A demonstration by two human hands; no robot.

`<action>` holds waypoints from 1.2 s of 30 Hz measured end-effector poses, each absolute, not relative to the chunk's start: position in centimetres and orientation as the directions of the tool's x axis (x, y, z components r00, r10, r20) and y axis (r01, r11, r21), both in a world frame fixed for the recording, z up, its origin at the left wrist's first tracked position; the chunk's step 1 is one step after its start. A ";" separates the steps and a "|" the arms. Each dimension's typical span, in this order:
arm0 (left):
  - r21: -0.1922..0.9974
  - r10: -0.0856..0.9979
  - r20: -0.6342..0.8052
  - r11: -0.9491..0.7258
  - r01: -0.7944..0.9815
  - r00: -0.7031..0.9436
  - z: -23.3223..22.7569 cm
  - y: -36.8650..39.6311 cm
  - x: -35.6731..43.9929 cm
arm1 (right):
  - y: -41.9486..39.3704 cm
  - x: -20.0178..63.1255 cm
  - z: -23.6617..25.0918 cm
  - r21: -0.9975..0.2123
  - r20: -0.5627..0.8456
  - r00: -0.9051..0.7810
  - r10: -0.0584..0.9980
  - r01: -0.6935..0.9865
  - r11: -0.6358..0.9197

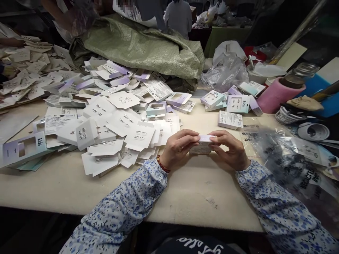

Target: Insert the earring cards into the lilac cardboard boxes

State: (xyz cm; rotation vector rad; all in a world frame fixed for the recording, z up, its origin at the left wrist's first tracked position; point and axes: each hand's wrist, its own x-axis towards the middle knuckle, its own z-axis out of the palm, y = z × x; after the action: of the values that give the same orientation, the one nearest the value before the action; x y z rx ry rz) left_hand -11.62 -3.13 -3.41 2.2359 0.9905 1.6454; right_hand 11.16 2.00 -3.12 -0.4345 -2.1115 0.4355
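Between my two hands, above the table, is a small cardboard box (201, 147) with a pale lilac end and printed text on the side toward me. My left hand (180, 144) grips its left edge between thumb and fingers. On the opposite edge, my right hand (231, 148) pinches the box near the top. To the left lies a heap of white earring cards (139, 134) with small metal earrings on them. Filled boxes (237, 103) marked "kids" sit beyond my right hand, along with a box (230, 120) lying text side up.
Flat window boxes (23, 148) lie at the left. A green woven sack (148, 46) rests behind the pile. Clear plastic bags (286, 155) cover the right side, near a pink roll (277, 95) and a white tape roll (314, 131). A person (178, 16) is in the background.
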 end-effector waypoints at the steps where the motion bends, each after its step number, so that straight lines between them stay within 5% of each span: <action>1: 0.587 0.654 0.747 -0.733 0.343 0.119 -3.5 -3.2 -11.4 | 1.9 11.0 -3.2 -0.487 0.708 -0.517 0.481 0.136 0.863; 5: 0.848 0.845 0.529 -0.530 0.012 -0.083 -3.6 -3.5 -10.7 | 0.9 10.7 -2.8 -0.481 0.775 -0.383 0.503 0.160 0.862; 8: 0.937 0.949 0.248 -0.285 -0.201 -0.193 -3.3 -3.8 -10.4 | 0.5 10.8 -2.2 -0.268 0.870 -0.345 0.352 0.268 0.925; 12: 0.931 0.992 -0.101 0.121 -0.345 0.075 -3.2 -3.9 -10.3 | 1.0 10.9 -2.4 -0.064 0.794 -0.581 0.177 0.209 0.976; 14: 0.927 0.988 -0.122 0.147 -0.344 0.095 -3.3 -3.8 -10.3 | 1.3 10.7 -2.9 -0.137 0.768 -0.597 0.232 0.200 0.970; 17: 0.943 0.997 -0.077 0.081 -0.323 0.027 -3.6 -3.7 -10.3 | 1.3 10.4 -3.6 -0.518 0.710 -0.374 0.597 0.297 0.802; 19: 0.943 0.997 -0.077 0.079 -0.325 0.017 -3.7 -3.7 -10.1 | 1.1 10.2 -4.0 -0.810 0.456 -0.303 0.837 0.248 0.531; 21: 0.943 0.996 -0.089 0.086 -0.321 0.007 -3.8 -3.8 -9.8 | 0.9 10.1 -4.2 -0.960 0.174 -0.354 0.919 0.147 0.238; 25: 0.950 0.996 -0.093 0.083 -0.303 -0.018 -3.8 -3.8 -9.7 | 0.8 9.9 -4.4 -0.999 -0.028 -0.389 0.921 -0.004 -0.032; 32: 0.982 0.998 -0.064 0.068 -0.174 0.029 -4.3 -3.5 -10.0 | 0.8 10.1 -3.8 -0.982 -0.147 -0.397 0.906 -0.050 -0.181; 36: 0.997 0.996 -0.045 0.049 -0.055 0.081 -5.0 -3.6 -9.7 | 3.9 11.2 -0.4 -0.984 -0.144 -0.244 0.959 -0.071 -0.166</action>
State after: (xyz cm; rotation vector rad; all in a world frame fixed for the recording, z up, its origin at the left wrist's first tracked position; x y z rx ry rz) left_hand -9.73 -3.64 -4.96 1.1694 1.1314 1.1430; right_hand 11.21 3.88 -0.43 -1.1312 -1.2353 1.5461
